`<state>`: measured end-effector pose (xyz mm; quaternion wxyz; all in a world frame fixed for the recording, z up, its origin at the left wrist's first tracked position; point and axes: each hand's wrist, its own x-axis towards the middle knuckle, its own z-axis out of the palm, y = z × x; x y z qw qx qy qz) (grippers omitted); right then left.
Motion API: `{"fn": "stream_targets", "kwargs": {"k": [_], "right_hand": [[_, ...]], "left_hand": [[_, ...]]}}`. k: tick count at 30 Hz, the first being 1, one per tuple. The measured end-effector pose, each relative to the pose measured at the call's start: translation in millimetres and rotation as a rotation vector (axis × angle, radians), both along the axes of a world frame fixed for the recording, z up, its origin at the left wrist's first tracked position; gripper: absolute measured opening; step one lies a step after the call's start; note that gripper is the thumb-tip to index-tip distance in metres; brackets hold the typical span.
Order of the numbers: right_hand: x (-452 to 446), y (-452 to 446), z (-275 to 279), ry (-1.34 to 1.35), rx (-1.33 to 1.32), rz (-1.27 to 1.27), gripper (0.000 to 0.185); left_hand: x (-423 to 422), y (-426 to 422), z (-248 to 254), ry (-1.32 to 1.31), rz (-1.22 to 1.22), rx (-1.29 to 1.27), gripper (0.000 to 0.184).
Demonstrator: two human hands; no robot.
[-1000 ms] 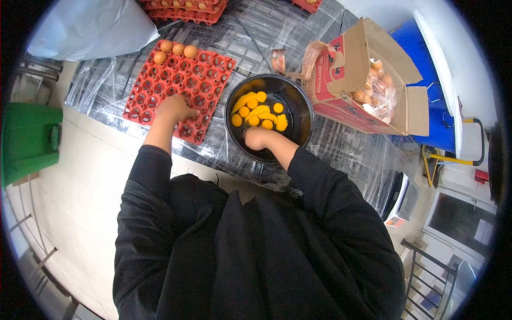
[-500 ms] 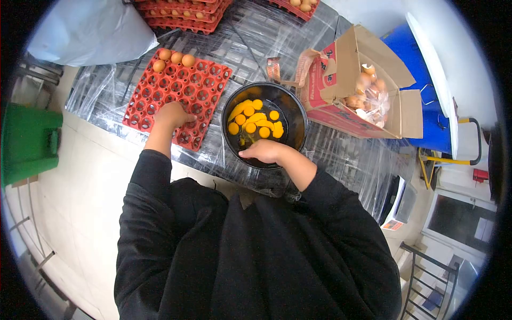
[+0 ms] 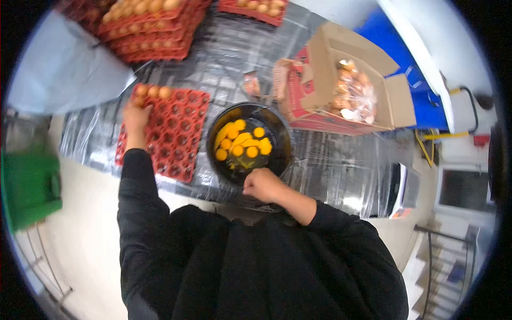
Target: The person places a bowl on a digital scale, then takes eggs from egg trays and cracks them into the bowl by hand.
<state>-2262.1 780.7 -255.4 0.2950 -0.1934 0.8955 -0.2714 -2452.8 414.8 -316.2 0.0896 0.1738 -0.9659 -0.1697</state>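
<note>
At the upper left of the red egg tray [image 3: 176, 125], my left hand [image 3: 136, 118] has its fingers round a brown egg [image 3: 140, 101], which still sits in or just above its cup. Three more brown eggs [image 3: 153, 91] lie along the tray's far row. My right hand [image 3: 264, 185] is closed in a fist over the near rim of a black pot [image 3: 285, 160]; whatever its fingers hold, if anything, is hidden. Inside the pot lie several egg yolks [image 3: 237, 151], some whole and some broken, in clear egg white.
Stacked egg trays [image 3: 154, 40] stand at the back left beside a grey-white plastic bag [image 3: 64, 74]. Another tray of eggs [image 3: 256, 9] is farther back. An open cardboard box [image 3: 314, 114] right of the pot holds bagged eggshells [image 3: 354, 90]. Plastic film covers the table [image 3: 330, 165].
My left hand has gone from the tray's near middle to the egg at its upper left. My right hand has curled tighter at the pot's near rim. The view has shifted.
</note>
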Motion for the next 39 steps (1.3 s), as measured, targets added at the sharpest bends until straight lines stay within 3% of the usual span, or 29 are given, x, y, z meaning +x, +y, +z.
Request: {"fn": "stream_targets", "kwargs": {"k": [1,4,5,7,8,9,10,12,15,18,20,22,24,26,27,28,30,32,37,39], "right_hand": [[4.7,0.4,3.7,0.050,-0.003,-0.040,0.016],[0.9,11.9,44.9,0.075,-0.140,-0.147,0.013],[-6.6,23.4,68.6,0.053,-0.241,-0.199,0.012],[-19.5,48.0,125.9,0.267,-0.276,-0.574,0.007],[-26.4,71.6,129.8,0.517,-0.308,-0.720,0.006],[-33.2,96.8,129.9,0.606,-0.387,-0.983,0.009],[-43.5,115.5,140.6,0.882,-0.174,-1.001,0.009],[-66.3,145.8,141.9,1.102,0.237,-0.743,0.010],[-70.7,171.8,87.8,0.996,0.581,-0.485,0.014],[-70.3,182.8,85.3,0.926,0.491,-0.422,0.021],[-70.0,187.5,80.7,0.935,0.394,-0.471,0.023],[-72.9,187.4,85.3,0.878,0.335,-0.546,0.021],[-72.8,183.3,89.8,0.905,0.254,-0.607,0.031],[-62.2,163.0,102.3,0.955,0.195,-0.708,0.038],[-52.1,139.2,110.0,1.014,0.152,-0.710,0.046],[-41.4,115.9,113.6,0.942,-0.113,-0.698,0.048],[-13.8,67.7,132.6,0.776,-0.366,-0.334,0.052],[12.4,36.6,118.0,0.710,-0.545,-0.168,0.053],[39.8,46.5,80.7,0.568,-0.568,-0.090,0.049],[40.4,57.8,60.8,0.533,-0.575,-0.124,0.046]], "left_hand": [[-14.6,-13.2,-17.2,-0.037,0.017,0.112,0.077],[-29.6,-20.8,-31.1,-0.122,0.019,-0.054,0.070],[-27.5,-10.8,-9.6,-0.258,0.006,-0.093,0.065],[-35.2,-27.7,-28.7,-0.261,-0.022,-0.167,0.060],[-37.7,-32.5,-35.8,-0.263,-0.037,-0.205,0.058],[-35.6,-29.4,-31.8,-0.226,-0.032,-0.177,0.056],[-30.7,-24.9,-22.0,-0.191,-0.028,-0.149,0.054],[-18.1,-14.2,-12.9,-0.122,0.031,-0.078,0.051],[-10.4,-13.8,-15.4,0.116,0.108,-0.022,0.051],[14.8,14.2,12.1,0.241,0.133,0.043,0.050],[40.2,41.9,31.8,0.346,0.038,0.204,0.041],[62.1,62.7,47.3,0.283,-0.008,0.354,0.039],[77.9,81.4,53.7,0.375,-0.141,0.483,0.038],[97.2,112.3,81.6,0.339,-0.198,0.812,0.035],[110.2,133.2,116.7,0.203,-0.237,0.898,0.033],[124.5,153.6,145.0,0.061,-0.271,0.981,0.032],[146.7,182.9,150.5,-0.036,-0.537,0.999,0.032],[182.0,220.0,162.8,-0.254,-0.528,1.128,0.037],[238.6,265.5,150.9,-0.435,-0.135,1.646,0.055],[230.6,260.4,154.4,-0.596,-0.194,1.438,0.056]]}}
